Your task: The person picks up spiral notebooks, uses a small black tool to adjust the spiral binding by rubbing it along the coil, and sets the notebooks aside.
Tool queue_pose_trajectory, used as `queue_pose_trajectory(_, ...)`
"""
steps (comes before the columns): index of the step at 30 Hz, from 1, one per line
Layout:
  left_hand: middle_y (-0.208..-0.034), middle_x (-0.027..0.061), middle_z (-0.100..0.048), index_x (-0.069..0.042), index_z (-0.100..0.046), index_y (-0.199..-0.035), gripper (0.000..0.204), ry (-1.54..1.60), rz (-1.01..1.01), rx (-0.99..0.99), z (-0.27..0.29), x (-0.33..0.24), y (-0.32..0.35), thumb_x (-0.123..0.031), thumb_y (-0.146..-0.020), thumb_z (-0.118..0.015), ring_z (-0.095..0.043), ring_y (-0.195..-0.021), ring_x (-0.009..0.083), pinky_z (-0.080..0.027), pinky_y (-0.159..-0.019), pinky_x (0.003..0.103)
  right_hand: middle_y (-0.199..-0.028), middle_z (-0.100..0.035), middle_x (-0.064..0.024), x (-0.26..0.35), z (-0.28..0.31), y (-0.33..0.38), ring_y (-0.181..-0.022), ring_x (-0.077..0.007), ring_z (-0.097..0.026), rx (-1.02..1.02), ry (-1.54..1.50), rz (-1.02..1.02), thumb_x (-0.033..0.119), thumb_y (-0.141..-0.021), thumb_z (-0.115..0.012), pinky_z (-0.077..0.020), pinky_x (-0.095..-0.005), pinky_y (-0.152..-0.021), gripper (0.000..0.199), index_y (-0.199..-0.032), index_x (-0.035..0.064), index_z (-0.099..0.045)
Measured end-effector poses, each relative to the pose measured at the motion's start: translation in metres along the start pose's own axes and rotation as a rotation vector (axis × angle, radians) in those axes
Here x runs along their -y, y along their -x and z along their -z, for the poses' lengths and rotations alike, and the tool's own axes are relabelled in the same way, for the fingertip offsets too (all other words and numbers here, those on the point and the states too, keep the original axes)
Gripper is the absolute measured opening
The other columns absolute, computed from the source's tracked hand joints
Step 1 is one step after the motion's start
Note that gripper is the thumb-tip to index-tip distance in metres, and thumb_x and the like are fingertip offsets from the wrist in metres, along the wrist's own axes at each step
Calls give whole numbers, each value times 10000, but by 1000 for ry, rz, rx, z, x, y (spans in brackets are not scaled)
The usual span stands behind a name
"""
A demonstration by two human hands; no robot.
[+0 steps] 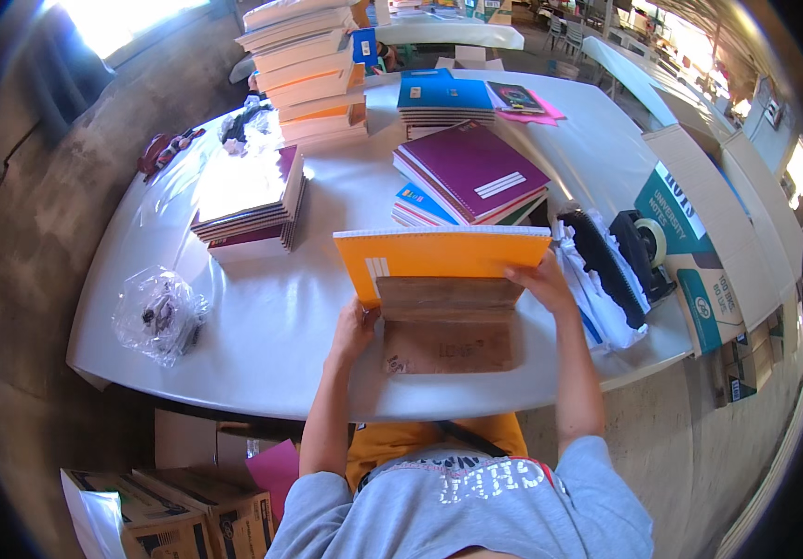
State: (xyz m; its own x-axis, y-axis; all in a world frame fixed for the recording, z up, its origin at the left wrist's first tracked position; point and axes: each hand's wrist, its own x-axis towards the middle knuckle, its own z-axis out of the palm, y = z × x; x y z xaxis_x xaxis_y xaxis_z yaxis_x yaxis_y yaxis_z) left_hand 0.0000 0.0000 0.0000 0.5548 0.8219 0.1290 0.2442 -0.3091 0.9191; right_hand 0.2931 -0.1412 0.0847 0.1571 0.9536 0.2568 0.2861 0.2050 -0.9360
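Observation:
Both of my hands hold an orange notebook [448,252] on edge, tilted, with its spiral-like white edge uppermost. My left hand [356,329] is closed on its lower left corner, and my right hand [545,282] grips its right side with the thumb on the near face. Directly in front of the notebook stands a brown wooden stand [448,347] with a flat base and a raised back. Just beyond lies a stack of notebooks with a purple one [476,168] on top. Whether the notebook's lower edge touches the table is hidden.
A tall notebook pile [313,84] rises at the back left, near a shorter stack [248,200]. Crumpled clear plastic [159,315] lies at left. A tape dispenser [644,238] stands at right beside an open carton [700,252]. Blue notebooks [443,93] sit at the back.

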Motion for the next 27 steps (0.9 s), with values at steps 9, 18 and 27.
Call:
queue_pose_trajectory(9, -925, 192, -596, -23, -534, -1033, 262, -194, -205, -103, 3, 2, 24, 34, -782, -588, -565, -864, 377, -463, -736, 401, -1064, -626, -59, 1, -50, 46, -952, -129, -577, -360, -106, -134, 154, -684, -806, -463, -282, -840, 539, -1132, 3, -549)
queue_pose_trajectory(18, -1245, 176, -446, -18, -398, -1248, 524, -407, -399, -612, 26, -58, 48, -110, -793, -641, -385, -1222, 351, -314, -1008, 489, -1062, -597, -80, -1, 59, 49, -945, -128, -554, -510, -133, 32, 228, -774, -689, -457, -268, -765, 382, -1074, 25, -566)
queue_pose_trajectory(27, -1143, 143, -512, -48, -458, -1243, 539, -536, -726, -326, -67, -205, 16, -345, -828, -633, -439, -1177, 313, -278, -1022, 459, -1418, -305, -110, -81, 108, 19, -1315, -342, -278, -424, 1254, -629, 435, -734, -673, -246, -612, -1003, 782, -1389, 241, -293)
